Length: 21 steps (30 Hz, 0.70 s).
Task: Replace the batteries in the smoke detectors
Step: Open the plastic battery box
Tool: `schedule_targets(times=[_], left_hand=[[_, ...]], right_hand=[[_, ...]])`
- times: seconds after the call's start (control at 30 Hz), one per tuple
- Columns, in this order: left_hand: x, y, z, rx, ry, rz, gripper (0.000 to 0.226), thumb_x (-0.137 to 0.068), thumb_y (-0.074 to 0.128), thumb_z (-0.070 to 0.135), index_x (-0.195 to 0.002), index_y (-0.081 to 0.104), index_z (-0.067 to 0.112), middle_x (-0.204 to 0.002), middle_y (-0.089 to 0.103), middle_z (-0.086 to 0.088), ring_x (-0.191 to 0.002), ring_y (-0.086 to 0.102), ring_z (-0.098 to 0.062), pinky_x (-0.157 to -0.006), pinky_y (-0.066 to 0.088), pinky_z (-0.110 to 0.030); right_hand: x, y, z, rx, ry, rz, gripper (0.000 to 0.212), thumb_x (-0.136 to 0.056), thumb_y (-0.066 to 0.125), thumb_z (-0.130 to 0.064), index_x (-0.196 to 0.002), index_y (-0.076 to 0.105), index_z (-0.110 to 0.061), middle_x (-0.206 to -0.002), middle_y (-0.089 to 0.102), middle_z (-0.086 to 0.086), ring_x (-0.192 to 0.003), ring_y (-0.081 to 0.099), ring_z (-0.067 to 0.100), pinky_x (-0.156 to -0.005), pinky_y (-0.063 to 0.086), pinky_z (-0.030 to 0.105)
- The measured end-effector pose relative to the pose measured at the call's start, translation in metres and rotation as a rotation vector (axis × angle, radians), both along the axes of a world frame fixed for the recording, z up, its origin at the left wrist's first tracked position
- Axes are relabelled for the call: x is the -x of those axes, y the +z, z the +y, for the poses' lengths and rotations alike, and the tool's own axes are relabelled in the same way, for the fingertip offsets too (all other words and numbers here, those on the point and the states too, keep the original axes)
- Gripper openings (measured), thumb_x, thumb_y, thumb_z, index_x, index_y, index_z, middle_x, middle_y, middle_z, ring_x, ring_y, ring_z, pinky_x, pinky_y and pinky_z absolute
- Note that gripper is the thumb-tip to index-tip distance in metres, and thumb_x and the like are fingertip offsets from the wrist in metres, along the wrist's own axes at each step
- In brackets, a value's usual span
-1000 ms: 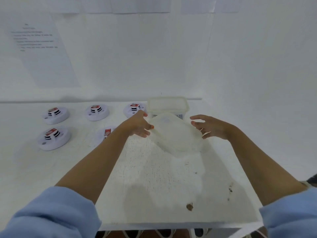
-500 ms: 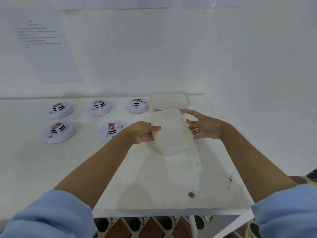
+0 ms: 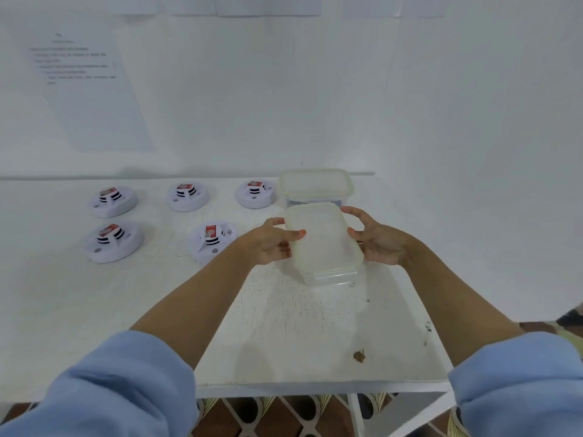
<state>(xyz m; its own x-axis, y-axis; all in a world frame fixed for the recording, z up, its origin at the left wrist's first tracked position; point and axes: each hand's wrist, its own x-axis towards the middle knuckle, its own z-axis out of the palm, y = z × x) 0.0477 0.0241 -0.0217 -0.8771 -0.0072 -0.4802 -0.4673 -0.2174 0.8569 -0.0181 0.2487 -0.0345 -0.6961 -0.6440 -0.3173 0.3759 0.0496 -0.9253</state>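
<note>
A clear plastic container [image 3: 325, 244] with a lid stands on the white table [image 3: 284, 326] right of centre. My left hand [image 3: 273, 242] grips its left edge, thumb on the lid. My right hand [image 3: 377, 241] grips its right edge. Behind it stands a second lidded container [image 3: 315, 186] with dark items inside. Several white round smoke detectors lie on the left half: one [image 3: 212, 239] nearest my left hand, one [image 3: 113, 241] further left, and a back row [image 3: 255, 193], [image 3: 187, 196], [image 3: 113, 200]. Each shows a red-labelled battery in its top.
White walls close the table off at the back and right. A printed sheet [image 3: 85, 83] hangs on the back wall. A small brown scrap [image 3: 359, 356] lies near the table's front edge [image 3: 315, 387]. Patterned floor shows below.
The near container was tilted and off the table a second ago; now it stands level on the table with both my hands on its sides. The view has shifted a little.
</note>
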Motion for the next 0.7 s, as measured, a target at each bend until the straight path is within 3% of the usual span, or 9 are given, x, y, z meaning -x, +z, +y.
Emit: schedule_targets(times=[0.2, 0.3, 0.37, 0.43, 0.53, 0.63, 0.7], left_hand=[[0.002, -0.004, -0.002, -0.014, -0.027, 0.014, 0.07, -0.08, 0.066, -0.001, -0.136, 0.029, 0.017, -0.107, 0.058, -0.009, -0.101, 0.057, -0.028, -0.086, 0.048, -0.041], [0.005, -0.004, -0.005, 0.005, 0.0, 0.045, 0.069, -0.08, 0.067, 0.0, -0.135, 0.03, 0.017, -0.107, 0.058, -0.011, -0.099, 0.056, -0.028, -0.097, 0.046, -0.048], [0.004, -0.004, -0.006, 0.057, -0.004, 0.08, 0.069, -0.079, 0.068, 0.001, -0.132, 0.029, 0.021, -0.102, 0.058, -0.011, -0.097, 0.053, -0.029, -0.1, 0.043, -0.049], [-0.001, -0.003, -0.003, 0.082, -0.01, 0.126, 0.065, -0.081, 0.067, 0.002, -0.127, 0.029, 0.027, -0.096, 0.057, -0.008, -0.094, 0.051, -0.028, -0.097, 0.044, -0.048], [-0.007, -0.002, 0.0, 0.085, -0.038, 0.182, 0.052, -0.085, 0.063, 0.006, -0.124, 0.035, 0.026, -0.099, 0.058, -0.005, -0.093, 0.055, -0.024, -0.096, 0.046, -0.046], [-0.014, -0.004, 0.002, 0.146, -0.09, 0.225, 0.038, -0.09, 0.059, 0.013, -0.121, 0.041, 0.025, -0.102, 0.06, 0.001, -0.086, 0.06, -0.014, -0.08, 0.053, -0.034], [-0.016, -0.004, 0.003, 0.204, -0.089, 0.235, 0.04, -0.091, 0.058, 0.017, -0.126, 0.041, 0.025, -0.105, 0.059, 0.003, -0.085, 0.06, -0.011, -0.07, 0.055, -0.027]], right_hand=[[-0.001, -0.006, 0.002, 0.046, -0.027, -0.021, 0.039, -0.093, 0.048, -0.008, -0.117, 0.048, -0.038, -0.093, 0.059, 0.003, -0.07, 0.056, 0.017, -0.062, 0.055, 0.03], [0.006, -0.001, 0.0, 0.067, -0.07, -0.005, 0.044, -0.091, 0.049, 0.001, -0.112, 0.052, -0.038, -0.1, 0.06, 0.007, -0.088, 0.056, 0.02, -0.077, 0.055, 0.033], [0.008, 0.002, 0.0, 0.026, -0.041, -0.001, 0.047, -0.09, 0.05, 0.002, -0.113, 0.053, -0.039, -0.105, 0.059, 0.008, -0.097, 0.053, 0.02, -0.086, 0.046, 0.033], [0.009, 0.003, 0.001, -0.01, -0.026, -0.004, 0.045, -0.091, 0.05, 0.001, -0.117, 0.052, -0.036, -0.101, 0.059, 0.007, -0.093, 0.054, 0.018, -0.086, 0.043, 0.031], [0.0, 0.01, 0.001, -0.055, -0.03, 0.039, 0.031, -0.093, 0.046, 0.0, -0.109, 0.055, -0.025, -0.092, 0.059, 0.003, -0.081, 0.058, 0.013, -0.073, 0.054, 0.025], [-0.009, 0.016, 0.004, -0.205, -0.008, 0.146, 0.023, -0.092, 0.053, -0.011, -0.109, 0.058, -0.026, -0.098, 0.062, 0.0, -0.085, 0.06, 0.021, -0.073, 0.056, 0.03], [-0.013, 0.017, 0.007, -0.281, 0.034, 0.177, 0.032, -0.087, 0.062, -0.016, -0.116, 0.057, -0.029, -0.1, 0.063, 0.001, -0.089, 0.059, 0.025, -0.077, 0.055, 0.035]])
